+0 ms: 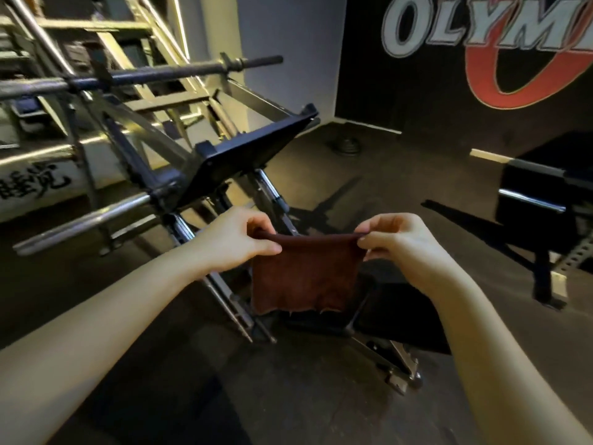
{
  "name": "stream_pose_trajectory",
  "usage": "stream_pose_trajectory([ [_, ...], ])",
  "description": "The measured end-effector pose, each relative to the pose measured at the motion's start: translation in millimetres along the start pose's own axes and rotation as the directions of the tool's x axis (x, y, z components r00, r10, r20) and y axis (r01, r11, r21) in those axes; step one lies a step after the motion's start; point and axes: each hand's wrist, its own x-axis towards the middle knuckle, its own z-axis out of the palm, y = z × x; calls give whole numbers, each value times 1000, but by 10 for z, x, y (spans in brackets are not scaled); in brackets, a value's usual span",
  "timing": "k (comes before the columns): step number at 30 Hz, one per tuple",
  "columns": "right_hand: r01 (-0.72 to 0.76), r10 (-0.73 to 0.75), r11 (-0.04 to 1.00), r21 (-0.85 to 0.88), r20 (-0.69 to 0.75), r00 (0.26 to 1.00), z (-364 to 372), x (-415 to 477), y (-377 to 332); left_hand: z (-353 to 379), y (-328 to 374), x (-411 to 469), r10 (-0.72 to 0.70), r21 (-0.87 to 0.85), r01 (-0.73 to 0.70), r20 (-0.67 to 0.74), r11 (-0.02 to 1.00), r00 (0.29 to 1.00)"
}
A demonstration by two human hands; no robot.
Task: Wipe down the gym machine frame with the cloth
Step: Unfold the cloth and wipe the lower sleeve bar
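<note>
While left hand (237, 239), right hand (394, 242) pinched cloth (305, 274) corners, grip tight, frame rail (220, 285) slanted away behind, nearer left hand.

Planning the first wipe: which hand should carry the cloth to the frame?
Left, probably. The left hand and right hand each pinch a top corner of the cloth, but the machine frame lies on the left hand's side.

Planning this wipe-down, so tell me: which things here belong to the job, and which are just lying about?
For the job: maroon cloth, held at its top corners by left hand and right hand; gym machine frame.
Lying about: stacked discs on the floor; black bench; wall lettering.
</note>
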Motion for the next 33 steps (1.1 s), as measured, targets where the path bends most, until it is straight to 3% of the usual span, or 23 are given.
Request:
stream_pose_trajectory([
  [4,91,-55,953,-288,131,990,718,367,-164,-628,-540,-157,-34,-83,39,60,996,998],
  [6,130,-56,936,-327,228,972,968,533,-238,-893,-798,-249,-42,-159,57,96,986,994],
  [10,101,-40,988,-116,441,897,1330,914,-239,-1209,-1301,-312,-61,-327,88,92,941,994],
  [14,-152,45,979,137,579,814,1821,1411,40,-1239,-1816,-148,-220,-360,176,-87,916,972],
  [16,-206,72,961,184,554,830,2045,1707,194,-1292,-2065,-44,-279,-399,208,-128,893,952],
  [21,-198,192,979,-38,476,858,2480,2492,502,-1404,-2626,275,-444,-449,333,-168,829,880],
  [26,-175,211,974,-147,284,935,2985,3141,673,-1354,-2977,748,-593,-470,416,-335,778,732],
  [30,-248,273,962,-114,337,901,3401,3512,701,-1225,-3137,1084,-646,-501,424,-454,755,613],
  [33,-339,322,940,-37,423,847,3610,3699,681,-1176,-3160,1216,-588,-477,368,-487,798,645],
])
